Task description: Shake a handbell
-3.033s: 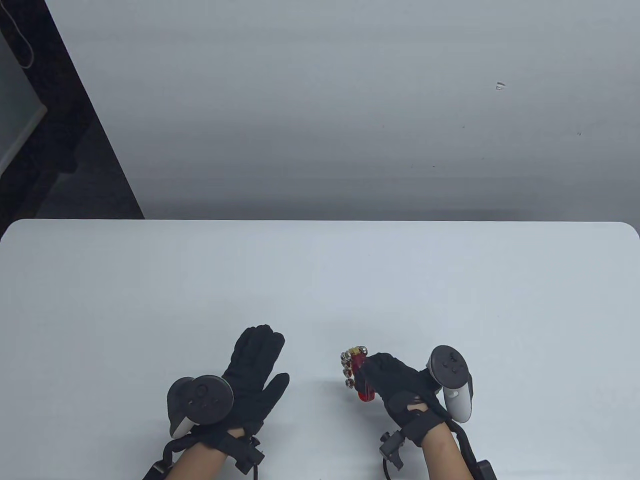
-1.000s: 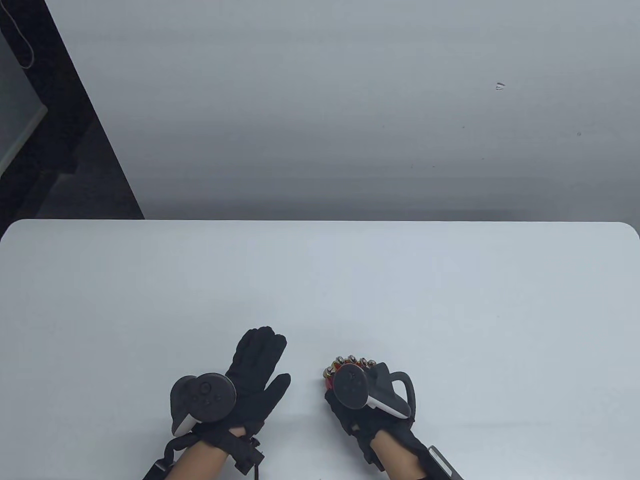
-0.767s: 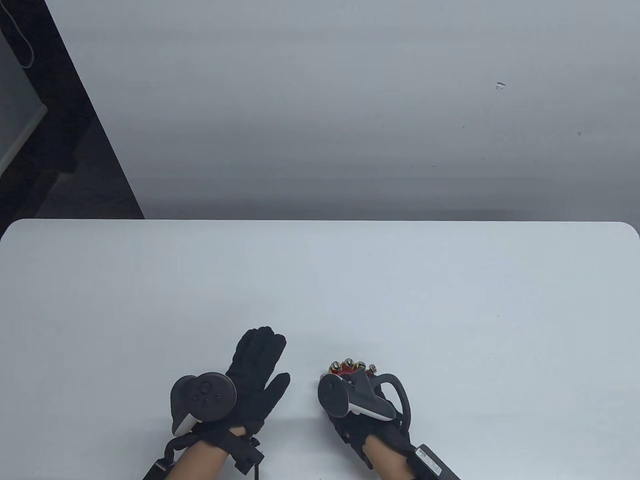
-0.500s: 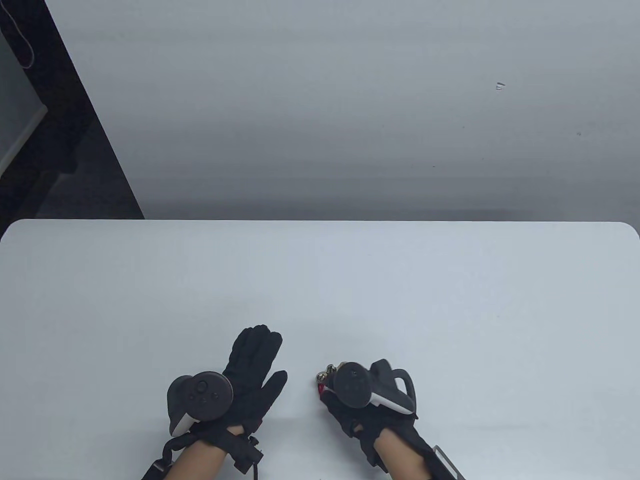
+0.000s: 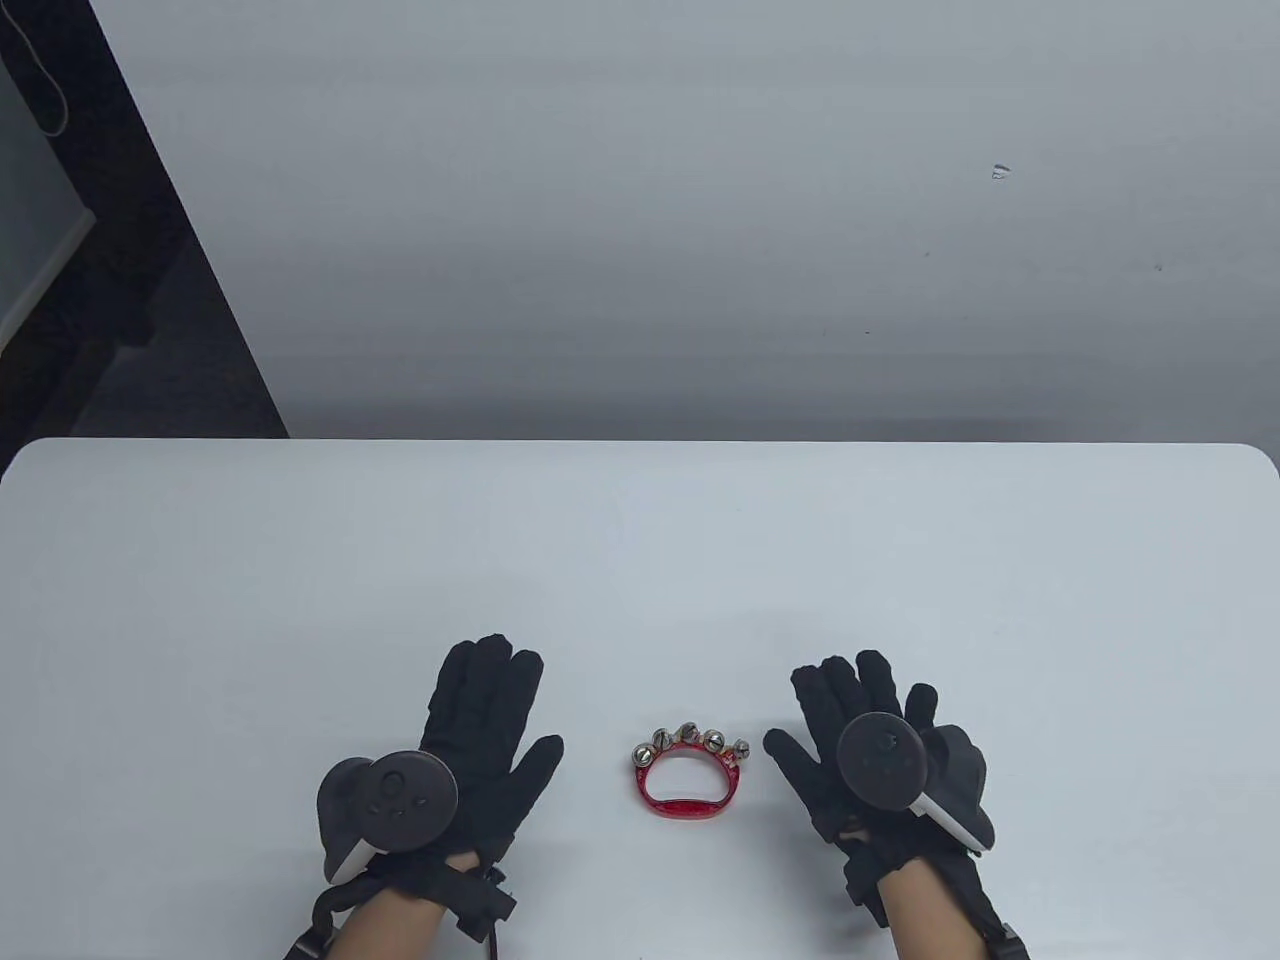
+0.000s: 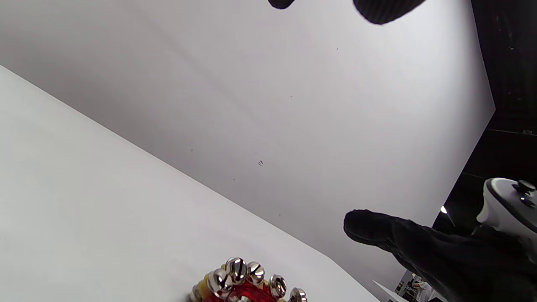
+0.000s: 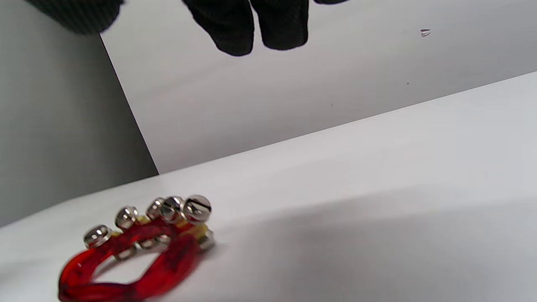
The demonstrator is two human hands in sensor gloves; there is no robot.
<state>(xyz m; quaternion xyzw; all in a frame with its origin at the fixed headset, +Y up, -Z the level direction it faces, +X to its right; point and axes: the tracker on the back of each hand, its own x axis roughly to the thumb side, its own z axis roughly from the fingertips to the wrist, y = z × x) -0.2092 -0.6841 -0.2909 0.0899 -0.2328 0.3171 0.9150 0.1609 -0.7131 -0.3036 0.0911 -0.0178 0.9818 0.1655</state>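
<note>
Released since half a second ago, the red handbell ring (image 5: 688, 780) now lies flat on the white desk (image 5: 640, 560) instead of sitting under the right hand (image 5: 860, 750), which has shifted away to the right and spread out. Its fingers (image 5: 845, 685) are extended and hold nothing; a clear strip of desk separates its thumb from the ring. The left hand (image 5: 480, 730) sits in much the same spot as before, also flat and unclenched, fingers (image 5: 485, 670) pointing toward the far edge, grasping nothing.

The handbell is a closed red plastic loop with a row of 5 small silver jingle bells (image 5: 690, 740) along its far side and a thicker grip bar on the side nearest the front edge. It rests near the front edge of the desk, between the 2 hands and apart from both. In the right wrist view the ring (image 7: 138, 256) lies flat on the surface with the bells (image 7: 184, 209) standing up from its rim, and the gloved fingertips (image 7: 260, 25) hang above, well clear of it. In the left wrist view only the bells and top of the ring (image 6: 247, 281) show at the bottom edge, with the right hand (image 6: 436, 251) beyond them.

A tracker (image 5: 395, 795) is strapped to the back of the left hand, and another (image 5: 885, 765) to the right.
</note>
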